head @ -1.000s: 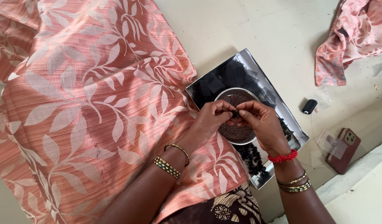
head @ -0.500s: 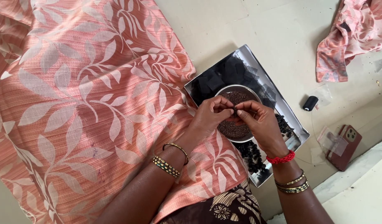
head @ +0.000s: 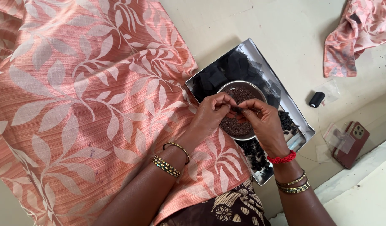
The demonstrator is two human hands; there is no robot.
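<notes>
Little has changed since a second ago: my left hand and right hand still pinch one small dark piece between closed fingertips over the steel bowl of tiny beads in the tray, so the fiddly joining goes on.

Both forearms rise from the bottom edge toward the frame's centre right. The left hand and right hand meet fingertip to fingertip, thumbs and forefingers pinched together, remaining fingers curled, wrists slightly bent inward.
</notes>
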